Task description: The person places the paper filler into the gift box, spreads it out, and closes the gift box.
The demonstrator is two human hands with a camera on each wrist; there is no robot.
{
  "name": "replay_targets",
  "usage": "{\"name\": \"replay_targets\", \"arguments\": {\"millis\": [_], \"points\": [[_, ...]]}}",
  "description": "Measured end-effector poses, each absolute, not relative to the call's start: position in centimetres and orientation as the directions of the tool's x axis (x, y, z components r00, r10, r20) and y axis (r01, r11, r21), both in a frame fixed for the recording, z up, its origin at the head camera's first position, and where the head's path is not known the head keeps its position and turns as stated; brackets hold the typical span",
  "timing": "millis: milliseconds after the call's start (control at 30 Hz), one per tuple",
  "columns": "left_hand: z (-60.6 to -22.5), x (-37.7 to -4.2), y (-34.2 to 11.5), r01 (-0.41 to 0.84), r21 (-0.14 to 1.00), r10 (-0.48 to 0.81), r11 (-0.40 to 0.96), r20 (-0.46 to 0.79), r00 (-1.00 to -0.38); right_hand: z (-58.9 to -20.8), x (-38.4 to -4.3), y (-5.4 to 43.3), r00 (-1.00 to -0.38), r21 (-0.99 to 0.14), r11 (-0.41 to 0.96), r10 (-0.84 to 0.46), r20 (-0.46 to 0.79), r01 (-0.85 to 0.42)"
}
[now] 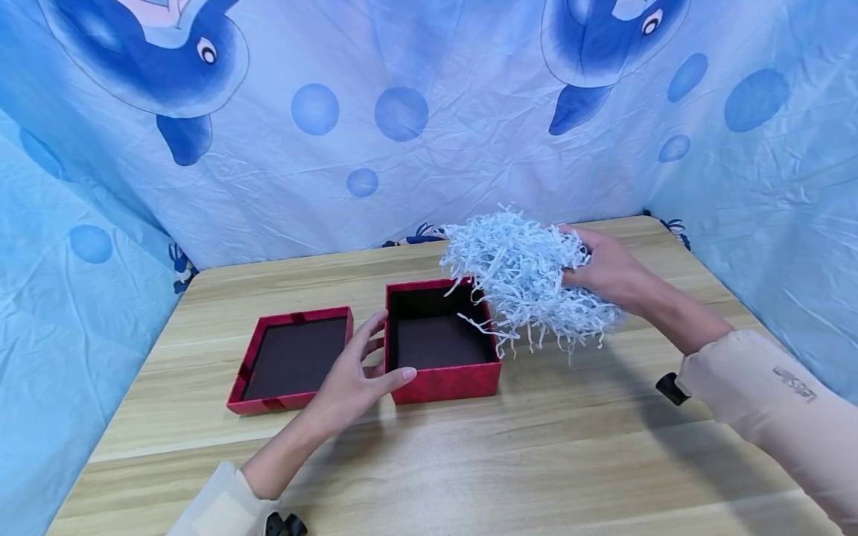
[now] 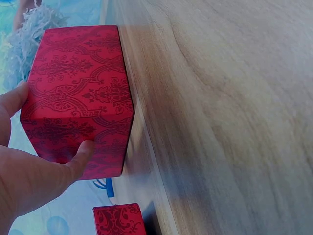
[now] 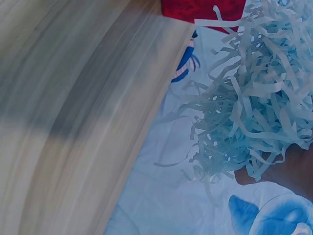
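A red patterned box [image 1: 445, 381] with a dark interior stands uncovered on the table. My left hand [image 1: 351, 380] is at its left side, the thumb at the front left corner of the rim and the fingers, fairly straight, against the left wall. My right hand [image 1: 606, 272] grips a large fluffy bundle of pale blue shredded paper [image 1: 519, 268], held up over the box's right edge. Loose strips dangle over the opening. Paper hides the right fingertips. In the right wrist view, the shredded paper [image 3: 259, 98] covers most of the hand.
Left of the box lies its red lid [image 1: 295, 357], inner side up. The wooden table [image 1: 469, 461] stretches toward me, and a blue cloth with printed dolphins [image 1: 362, 134] hangs behind and at both sides.
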State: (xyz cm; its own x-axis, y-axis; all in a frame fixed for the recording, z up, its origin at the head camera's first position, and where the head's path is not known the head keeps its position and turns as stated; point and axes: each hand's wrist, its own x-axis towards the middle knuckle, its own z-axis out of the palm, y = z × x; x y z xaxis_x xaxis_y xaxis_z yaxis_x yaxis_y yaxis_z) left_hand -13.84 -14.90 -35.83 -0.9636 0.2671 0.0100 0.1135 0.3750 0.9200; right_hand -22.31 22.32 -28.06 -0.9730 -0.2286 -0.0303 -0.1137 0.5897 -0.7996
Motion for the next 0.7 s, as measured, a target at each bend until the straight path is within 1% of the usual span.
{"name": "replay_targets", "arguments": {"millis": [167, 400, 700], "points": [[-35.8, -13.8, -14.9, 0.116, 0.922, 0.268, 0.37, 0.014, -0.963, -27.7, -22.5, 21.1, -0.972, -0.809, 0.578, -0.23, -0.037, -0.106], [-35.9, -13.8, -14.9, 0.114, 0.923, 0.268, 0.366, 0.012, -0.963, -27.6, -22.6, 19.7, -0.97, -0.785, 0.605, -0.243, -0.022, -0.133], [-36.0, -13.9, -15.0, 0.12, 0.925, 0.269, 0.36, 0.02, -0.963, -27.5, -22.9, 18.6, -0.963, -0.783, 0.596, -0.269, 0.012, -0.177]]}}
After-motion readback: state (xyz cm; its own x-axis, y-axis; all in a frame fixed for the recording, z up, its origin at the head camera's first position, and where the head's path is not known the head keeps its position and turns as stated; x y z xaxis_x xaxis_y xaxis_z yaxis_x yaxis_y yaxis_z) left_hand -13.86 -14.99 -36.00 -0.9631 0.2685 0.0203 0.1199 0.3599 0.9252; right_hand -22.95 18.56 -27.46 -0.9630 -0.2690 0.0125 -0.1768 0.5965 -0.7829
